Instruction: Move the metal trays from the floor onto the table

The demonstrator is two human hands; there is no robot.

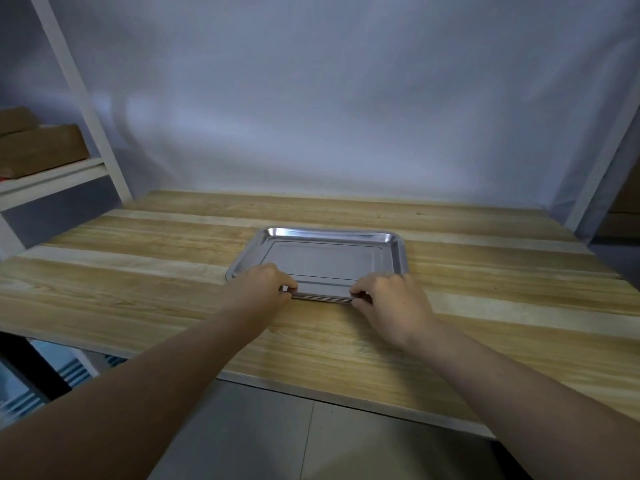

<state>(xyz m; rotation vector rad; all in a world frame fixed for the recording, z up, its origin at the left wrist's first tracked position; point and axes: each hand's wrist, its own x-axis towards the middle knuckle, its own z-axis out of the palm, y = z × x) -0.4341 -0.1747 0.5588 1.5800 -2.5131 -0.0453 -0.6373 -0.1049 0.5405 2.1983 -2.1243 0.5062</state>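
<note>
Light wooden plank worktop (138, 289): stacked shiny rectangular metal trays (322, 261) landed, near rim pinched by left hand (263, 285) and right hand (388, 299) fingers; release pending.

The stack of metal trays (322, 261) lies on the table (138, 289) at frame centre. The left hand (261, 284) and right hand (388, 299) hold its near edge. A shelf (52, 178) bearing boxes (38, 150) stands at the left; floor (277, 438) shows below.

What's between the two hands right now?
Head view: only the trays' stacked near rim spans between the left hand and the right hand; nothing else.
</note>
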